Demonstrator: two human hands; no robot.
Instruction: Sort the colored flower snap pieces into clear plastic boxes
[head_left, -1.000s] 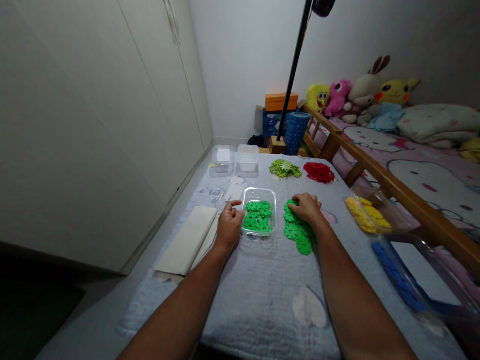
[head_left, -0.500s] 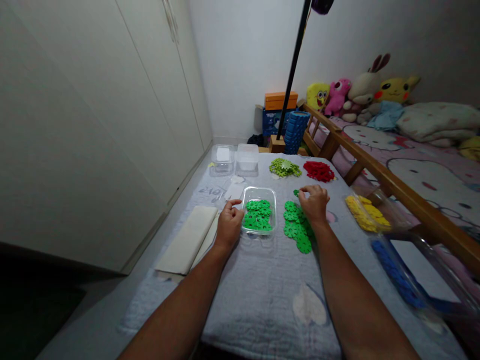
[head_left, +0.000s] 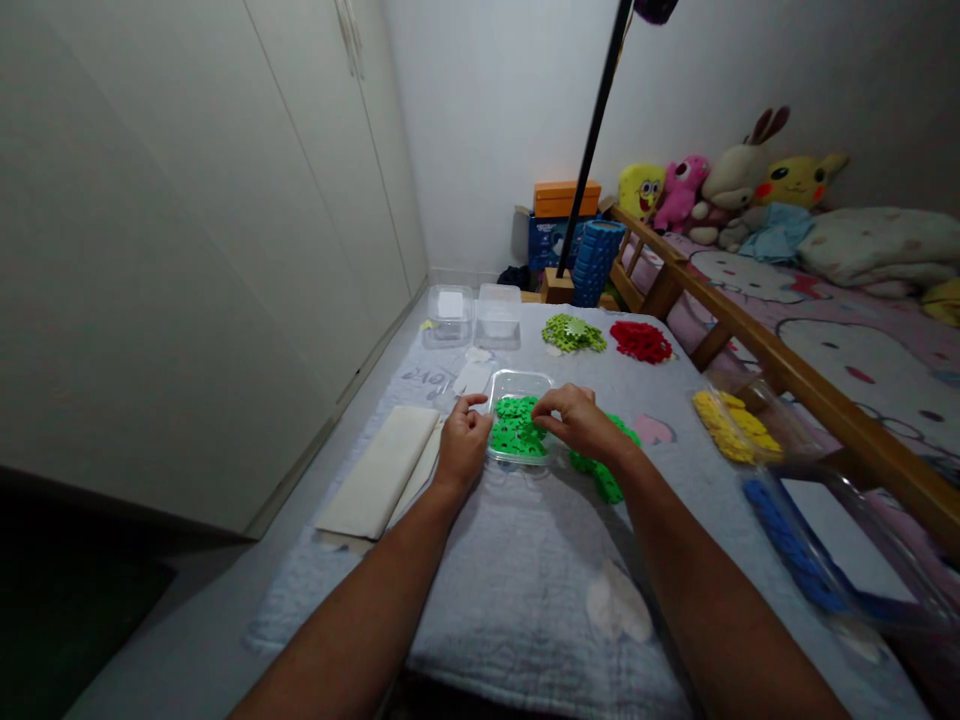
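Low over the right side of a clear plastic container [head_left: 551, 382], my right hand [head_left: 576, 418] has its fingers pinched on a green snowflake disc, mostly hidden by the fingertips. Several green snowflake discs [head_left: 516, 436] lie inside the container. At the container's left wall is my left hand [head_left: 465, 440], fingers curled and touching the rim. A pile of green discs [head_left: 606, 482] rests on the cloth to the right, partly covered by my right hand and forearm.
Light-green discs [head_left: 574, 333] and red discs [head_left: 641, 342] lie farther back. Two clear containers [head_left: 499, 312] stand at the back left. Folded beige cloth [head_left: 379, 470] lies left. Containers of yellow pieces [head_left: 735, 425] and blue pieces [head_left: 791, 545] sit along the right, by a wooden bed rail [head_left: 780, 365].
My right hand has moved left from beyond the green pile to above the container, carrying a green disc. My left hand stays at the container's left side.
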